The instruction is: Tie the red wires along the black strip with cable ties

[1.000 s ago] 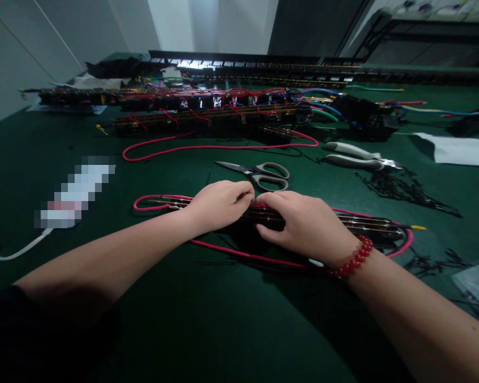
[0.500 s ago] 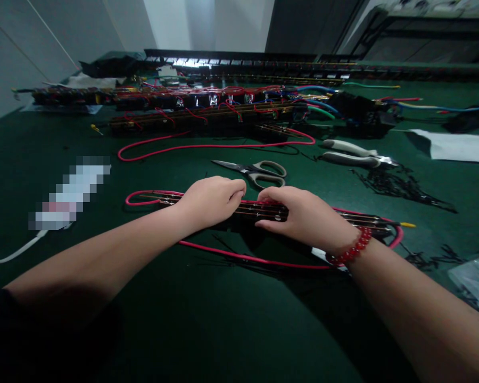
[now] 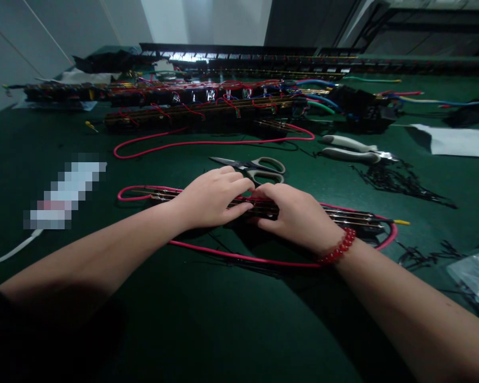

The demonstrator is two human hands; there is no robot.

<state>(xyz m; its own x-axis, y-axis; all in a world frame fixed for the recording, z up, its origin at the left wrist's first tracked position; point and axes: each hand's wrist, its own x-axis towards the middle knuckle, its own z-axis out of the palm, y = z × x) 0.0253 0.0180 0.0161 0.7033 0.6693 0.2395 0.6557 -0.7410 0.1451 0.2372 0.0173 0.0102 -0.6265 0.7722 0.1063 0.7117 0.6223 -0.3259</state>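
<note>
A long black assembly (image 3: 349, 217) with thin copper-coloured rods along it lies crosswise in front of me. A red cable (image 3: 239, 258) loops around it, and a yellow tip (image 3: 401, 222) shows at its right end. My left hand (image 3: 213, 197) is curled over the middle of the assembly, its fingers on the far side and the thumb on the near side. Close beside it, my right hand (image 3: 299, 215) grips the same assembly between thumb and fingers. The fingers partly hide the stretch between the hands. Scissors (image 3: 259, 167) lie just behind my fingertips.
Grey-handled pliers (image 3: 351, 149) lie at the right by black cable-tie-like scraps (image 3: 399, 183). Another red cable (image 3: 211, 142) and wired assemblies (image 3: 199, 109) stretch across the back. A partly blurred white object (image 3: 69, 191) with a cord is at left, a clear plastic bag (image 3: 477, 279) at right.
My left hand has opened from a closed pinch to reach around the assembly with its thumb extended. My right hand has moved slightly left, closer to it. The view has shifted a little.
</note>
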